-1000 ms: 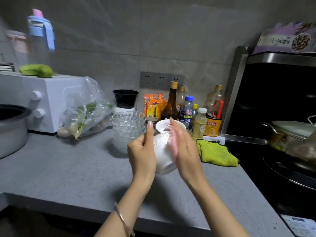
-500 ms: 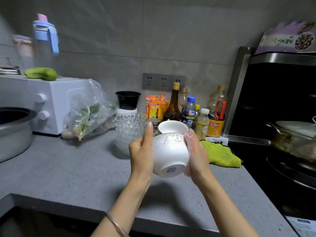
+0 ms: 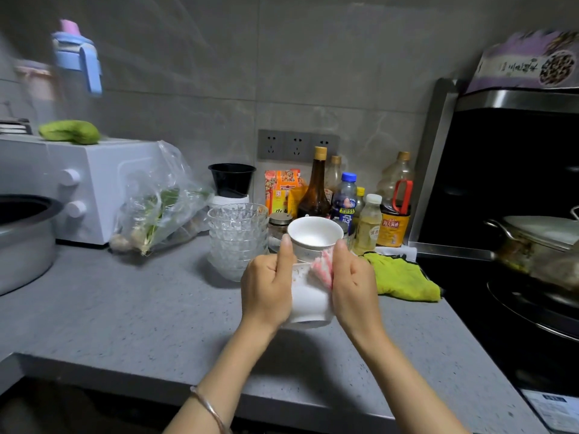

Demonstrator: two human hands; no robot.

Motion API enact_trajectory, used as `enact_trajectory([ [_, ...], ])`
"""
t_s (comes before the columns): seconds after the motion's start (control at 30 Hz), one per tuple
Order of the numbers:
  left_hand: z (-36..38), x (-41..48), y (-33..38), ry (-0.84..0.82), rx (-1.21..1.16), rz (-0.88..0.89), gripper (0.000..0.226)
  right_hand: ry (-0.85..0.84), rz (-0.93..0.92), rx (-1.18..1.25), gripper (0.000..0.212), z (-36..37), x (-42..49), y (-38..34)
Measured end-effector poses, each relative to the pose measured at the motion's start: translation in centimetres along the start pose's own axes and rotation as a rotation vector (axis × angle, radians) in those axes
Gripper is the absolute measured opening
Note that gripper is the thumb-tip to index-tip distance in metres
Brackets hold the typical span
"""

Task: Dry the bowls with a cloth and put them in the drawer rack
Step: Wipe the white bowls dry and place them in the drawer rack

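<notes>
Two hands closed on one white bowl (image 3: 308, 300), and there we began. The left hand (image 3: 269, 286) gripped its left side, fingers curled round it and the thumb laid up along the wall. The right hand (image 3: 354, 283) wrapped the right side and pinched a pink-and-white cloth (image 3: 322, 269) against the bowl's outer wall. We saw the bowl held in the air over the grey counter (image 3: 125, 308), its foot ring turned down and towards us. Just behind it a second white bowl (image 3: 315, 236) sat mouth up; we could not tell what it rested on. To the left of that stood a stack of glass bowls (image 3: 238, 236) on the counter, and behind the stack a black tub (image 3: 232, 180). To the right of the hands a yellow-green rag (image 3: 404, 277) lay crumpled on the counter beside the stove (image 3: 517, 308), where a lidded pot (image 3: 539, 233) sat. Along the wall we noted a cluster of bottles (image 3: 316, 186) under the sockets (image 3: 297, 145). Farther left a clear bag of greens (image 3: 159, 208) leaned against a white oven (image 3: 94, 183), and at the left edge was a metal pot (image 3: 25, 239). A thin bangle (image 3: 210, 408) circled the left wrist.
</notes>
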State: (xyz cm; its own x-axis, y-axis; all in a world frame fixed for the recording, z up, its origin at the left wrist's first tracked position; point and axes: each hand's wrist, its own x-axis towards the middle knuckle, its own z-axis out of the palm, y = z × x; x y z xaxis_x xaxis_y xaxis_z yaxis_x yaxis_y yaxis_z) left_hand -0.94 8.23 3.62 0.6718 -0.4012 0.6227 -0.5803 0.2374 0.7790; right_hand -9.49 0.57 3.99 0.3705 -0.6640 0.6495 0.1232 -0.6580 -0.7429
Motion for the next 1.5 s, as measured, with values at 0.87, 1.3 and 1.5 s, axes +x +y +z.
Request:
enact_trajectory([
  [0.87, 1.0, -0.4, 0.2, 0.270, -0.139, -0.201, 0.068, -0.155, -0.245, -0.249, 0.045, 0.9, -2.7, -1.3],
  [1.3, 0.1, -1.3, 0.4, 0.271, -0.569, -0.445, 0.050, -0.223, 0.257, 0.332, 0.035, -2.3, -0.9, -2.2],
  [1.5, -0.7, -0.8, 0.5, -0.081, -0.320, -0.335, 0.073, -0.121, 0.239, 0.230, 0.053, -2.2, 0.2, -1.9],
])
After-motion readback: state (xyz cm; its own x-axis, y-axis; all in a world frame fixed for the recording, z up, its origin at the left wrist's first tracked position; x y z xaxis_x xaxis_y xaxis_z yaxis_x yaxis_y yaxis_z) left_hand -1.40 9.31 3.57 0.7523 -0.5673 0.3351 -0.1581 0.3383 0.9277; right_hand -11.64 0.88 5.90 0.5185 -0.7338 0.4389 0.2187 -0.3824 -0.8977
